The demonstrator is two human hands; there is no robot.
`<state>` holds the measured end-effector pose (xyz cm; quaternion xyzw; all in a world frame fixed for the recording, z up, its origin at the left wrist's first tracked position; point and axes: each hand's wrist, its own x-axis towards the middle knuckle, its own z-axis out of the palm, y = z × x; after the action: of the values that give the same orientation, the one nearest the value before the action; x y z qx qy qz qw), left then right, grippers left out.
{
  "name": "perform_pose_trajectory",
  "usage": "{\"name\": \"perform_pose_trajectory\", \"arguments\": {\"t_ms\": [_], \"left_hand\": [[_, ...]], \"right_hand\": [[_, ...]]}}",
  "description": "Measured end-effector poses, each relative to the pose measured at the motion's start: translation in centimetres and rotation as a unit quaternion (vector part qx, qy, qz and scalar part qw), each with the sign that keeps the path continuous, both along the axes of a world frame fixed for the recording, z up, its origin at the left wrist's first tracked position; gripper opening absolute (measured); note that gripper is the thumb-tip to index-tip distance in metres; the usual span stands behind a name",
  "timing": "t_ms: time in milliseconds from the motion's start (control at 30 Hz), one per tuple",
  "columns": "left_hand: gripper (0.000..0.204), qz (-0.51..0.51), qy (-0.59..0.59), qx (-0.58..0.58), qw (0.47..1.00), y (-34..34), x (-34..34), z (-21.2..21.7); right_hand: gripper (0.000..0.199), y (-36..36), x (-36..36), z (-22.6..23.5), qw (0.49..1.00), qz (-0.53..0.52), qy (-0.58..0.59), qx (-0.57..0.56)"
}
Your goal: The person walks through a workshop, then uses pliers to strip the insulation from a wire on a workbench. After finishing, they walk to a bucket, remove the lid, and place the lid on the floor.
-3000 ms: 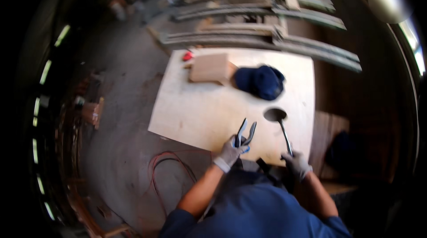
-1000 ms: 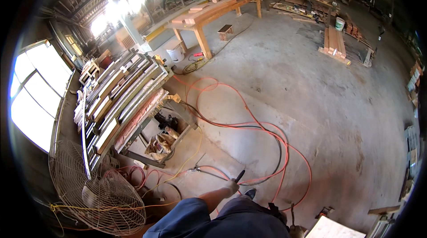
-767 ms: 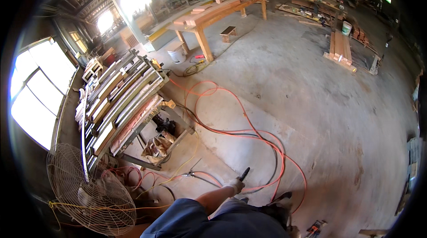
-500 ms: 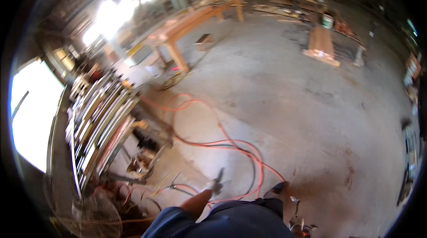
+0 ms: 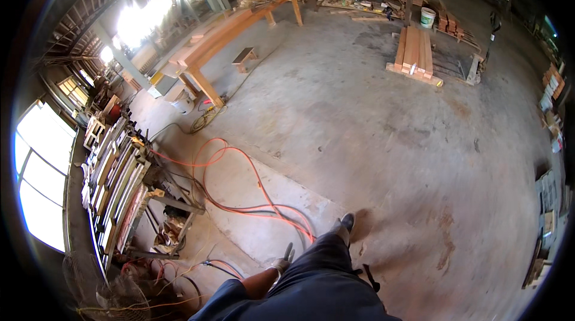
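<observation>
My left hand (image 5: 281, 264) hangs beside my left thigh, in a pale work glove with darker fingers. Its fingers stretch forward, slightly apart, and I make out nothing held in them. Past the fingertips, on the concrete floor, lies a looped orange hose (image 5: 259, 184) with a dark line running alongside it. My right hand is out of sight. A small dark strap-like piece (image 5: 371, 278) sticks out at the right side of my trousers; its kind is unclear. One shoe (image 5: 348, 221) is planted ahead of me.
At left, a rack (image 5: 117, 183) holds long strips of stock, with a wire-cage fan (image 5: 114, 297) near it. A long wooden table (image 5: 230, 32) and a low stool (image 5: 244, 57) stand farther off. Stacked boards (image 5: 413, 51), a white bucket (image 5: 427, 17) and a pallet jack (image 5: 476, 69) are at far right.
The view has shifted, so the table, rack and hose sit farther left. My front foot has come forward. My right hand, near the lower edge earlier with something metallic, has left view.
</observation>
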<state>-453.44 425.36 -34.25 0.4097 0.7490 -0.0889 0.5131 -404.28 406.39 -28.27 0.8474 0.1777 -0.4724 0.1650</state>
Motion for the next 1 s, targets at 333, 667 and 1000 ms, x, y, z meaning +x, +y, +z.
{"name": "perform_pose_trajectory", "arguments": {"t_ms": [333, 667, 1000], "left_hand": [[0.035, 0.089, -0.092, -0.006, 0.992, 20.4, 14.9, -2.9], [0.037, 0.057, -0.232, 0.065, 0.969, 45.8, 38.9, 12.8], [0.083, -0.048, -0.025, 0.003, 0.999, 47.3, 30.3, 3.3]], "right_hand": [[0.051, 19.7, 14.6, 2.0, 0.998, 0.046, 0.003, 0.032], [0.05, 36.7, 24.6, 2.5, 0.996, 0.083, 0.018, 0.03], [0.049, 54.6, 36.9, -5.1, 0.986, 0.149, 0.068, -0.011]]}}
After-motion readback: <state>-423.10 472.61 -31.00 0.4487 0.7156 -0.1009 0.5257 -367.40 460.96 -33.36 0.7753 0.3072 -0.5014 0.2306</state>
